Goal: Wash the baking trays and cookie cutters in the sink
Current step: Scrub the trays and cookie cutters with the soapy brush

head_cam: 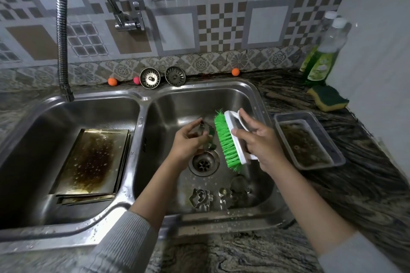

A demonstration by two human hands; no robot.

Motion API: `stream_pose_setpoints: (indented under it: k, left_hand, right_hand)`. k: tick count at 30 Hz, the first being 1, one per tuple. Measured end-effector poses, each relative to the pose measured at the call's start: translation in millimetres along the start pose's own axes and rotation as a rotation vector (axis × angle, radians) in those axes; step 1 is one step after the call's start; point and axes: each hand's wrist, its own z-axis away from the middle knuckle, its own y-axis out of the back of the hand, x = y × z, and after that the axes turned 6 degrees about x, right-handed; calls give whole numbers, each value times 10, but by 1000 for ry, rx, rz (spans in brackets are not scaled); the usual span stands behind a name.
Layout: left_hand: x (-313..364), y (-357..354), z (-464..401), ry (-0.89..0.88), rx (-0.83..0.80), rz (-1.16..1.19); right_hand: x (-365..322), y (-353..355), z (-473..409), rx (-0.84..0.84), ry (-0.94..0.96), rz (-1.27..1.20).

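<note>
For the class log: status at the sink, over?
Left hand grips cookie cutter; right hand grips scrub brush. Baking trays wait. Nothing in the way.

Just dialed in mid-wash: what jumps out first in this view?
The green-bristled scrub brush, gripped by the right hand over the right sink basin, meets a metal cookie cutter pinched in the left hand. Stained baking trays lie stacked in the left basin.

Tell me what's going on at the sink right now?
A person is scrubbing over the right basin. The left hand holds a metal cookie cutter; the right hand grips a green-bristled brush against it. More cutters lie on the basin floor. Stained baking trays sit stacked in the left basin.
</note>
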Motion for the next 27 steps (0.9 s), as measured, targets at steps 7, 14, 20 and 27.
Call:
stream_pose_setpoints:
  k: [7,14,20,27]
  left_hand:
    - [-96,-3,-13,20,-41,65]
    - [-123,-28,15,60,-93,-31]
    - [-77,20,53,118,-286,11]
    - [-56,-57,103,-91,-183,-108]
  right_hand:
    - [96,3,57,13,-70,14]
    - [81,67,28,10,-7,16]
    - [73,85,10,-2,58,70]
    - [19,69,-12,-37,108,81]
